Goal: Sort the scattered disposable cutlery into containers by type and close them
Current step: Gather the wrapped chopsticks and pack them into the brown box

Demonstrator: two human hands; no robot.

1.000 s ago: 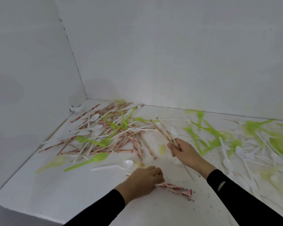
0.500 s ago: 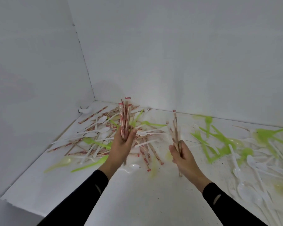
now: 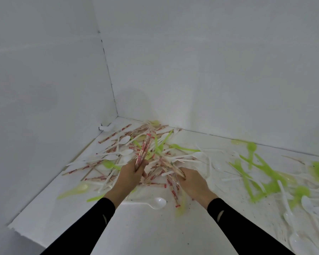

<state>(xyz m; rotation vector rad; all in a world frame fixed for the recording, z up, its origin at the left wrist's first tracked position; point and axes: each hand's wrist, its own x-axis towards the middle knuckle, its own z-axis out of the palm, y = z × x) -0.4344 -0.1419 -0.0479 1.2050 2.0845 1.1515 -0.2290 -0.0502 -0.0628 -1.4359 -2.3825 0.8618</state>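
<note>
Left hand (image 3: 129, 173) grips wrapped chopsticks (image 3: 145, 150) rising above its knuckles.

Soft, even light; a faint shadow on the wall (image 3: 136, 100) behind the cutlery pile (image 3: 125, 139). Green pieces (image 3: 247, 179) to its right blur.

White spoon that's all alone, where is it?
In the head view, the white spoon lies on the table between the left sleeve and right sleeve, on the near side of the cutlery pile.
</note>
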